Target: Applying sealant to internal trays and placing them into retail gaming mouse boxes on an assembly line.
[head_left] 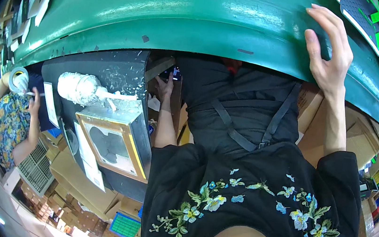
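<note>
My right hand (pixel 331 58) rests at the edge of the green-topped table (pixel 176 34), fingers spread and holding nothing. Lower down on the left, my left hand (pixel 165 88) is beneath the table's edge, its fingers around a small dark phone (pixel 175 73) with a lit screen. The table's edge partly hides that spot. A grey strap or strip (pixel 158 69) lies just beside the phone. Near my left forearm, a black board (pixel 110 68) bears a white-crusted bottle-like object (pixel 78 88) with a thin stem.
A metal box with a wood-framed pane (pixel 112 147) sits by my left arm. Cardboard boxes (pixel 358 134) stand under the table at right. Dark, green-marked packages (pixel 365 19) lie at the far right. Another person (pixel 9 117) at far left is near a tape roll (pixel 18 79).
</note>
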### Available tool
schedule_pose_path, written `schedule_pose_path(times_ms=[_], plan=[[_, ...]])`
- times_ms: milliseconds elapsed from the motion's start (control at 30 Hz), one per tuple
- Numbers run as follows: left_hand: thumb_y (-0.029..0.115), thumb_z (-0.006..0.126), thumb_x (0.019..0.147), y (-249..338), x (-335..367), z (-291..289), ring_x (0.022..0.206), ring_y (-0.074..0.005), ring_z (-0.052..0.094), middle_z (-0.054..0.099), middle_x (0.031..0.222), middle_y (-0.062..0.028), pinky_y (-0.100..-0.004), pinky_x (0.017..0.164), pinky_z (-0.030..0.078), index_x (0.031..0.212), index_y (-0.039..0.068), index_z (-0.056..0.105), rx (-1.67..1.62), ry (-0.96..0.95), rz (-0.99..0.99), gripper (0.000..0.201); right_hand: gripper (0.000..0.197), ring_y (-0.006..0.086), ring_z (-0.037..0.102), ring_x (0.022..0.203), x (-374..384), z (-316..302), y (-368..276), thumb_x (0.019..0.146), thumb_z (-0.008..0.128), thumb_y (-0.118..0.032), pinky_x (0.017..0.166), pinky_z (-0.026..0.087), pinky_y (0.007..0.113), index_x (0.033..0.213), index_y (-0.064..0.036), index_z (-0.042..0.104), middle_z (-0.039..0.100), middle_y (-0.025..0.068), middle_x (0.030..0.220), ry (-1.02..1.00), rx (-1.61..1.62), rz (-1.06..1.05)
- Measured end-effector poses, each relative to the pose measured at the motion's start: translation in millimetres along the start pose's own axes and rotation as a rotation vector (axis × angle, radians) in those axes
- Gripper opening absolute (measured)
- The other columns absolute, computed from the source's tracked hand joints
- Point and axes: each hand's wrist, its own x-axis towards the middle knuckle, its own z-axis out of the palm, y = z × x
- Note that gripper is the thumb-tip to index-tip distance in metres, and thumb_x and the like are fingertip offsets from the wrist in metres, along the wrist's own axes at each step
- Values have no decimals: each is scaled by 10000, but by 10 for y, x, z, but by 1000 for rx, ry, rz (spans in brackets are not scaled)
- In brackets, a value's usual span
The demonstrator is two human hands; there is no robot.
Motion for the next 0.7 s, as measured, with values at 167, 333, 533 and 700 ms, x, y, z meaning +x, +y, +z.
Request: schedule_pose_path(times_ms=[167, 333, 533, 700], plan=[[762, 544, 783, 192, -22, -101, 1376, -517, 303, 228, 1503, -371, -538, 1108, 319, 1555, 237, 34, 250, -67, -54, 1064, 256, 290, 636, 1075, 4, 38, -48, 859, 673, -26, 932, 487, 362, 1112, 8, 655, 668, 162, 1120, -26, -12, 21], [797, 531, 762, 182, 95, -139, 1374, -477, 342, 307, 1479, -348, -519, 1103, 332, 1551, 218, 149, 289, -51, -93, 1051, 247, 283, 639, 1057, 10, 55, -61, 866, 680, -42, 914, 492, 351, 1110, -1, 657, 670, 148, 1111, -67, -12, 31], [805, 535, 752, 152, 158, -154, 1341, -461, 396, 311, 1480, -334, -522, 1090, 347, 1523, 177, 259, 213, -54, -41, 1032, 251, 273, 639, 1051, -34, 59, 32, 867, 679, -42, 909, 494, 345, 1114, -3, 655, 670, 143, 1103, -72, -15, 38], [771, 568, 757, 271, 29, -171, 1320, -488, 395, 304, 1463, -331, -519, 1086, 353, 1532, 209, 190, 255, -33, -158, 1029, 243, 271, 643, 1037, -20, 84, 48, 869, 675, -35, 905, 495, 342, 1108, 4, 650, 674, 140, 1086, -84, -4, 33]])
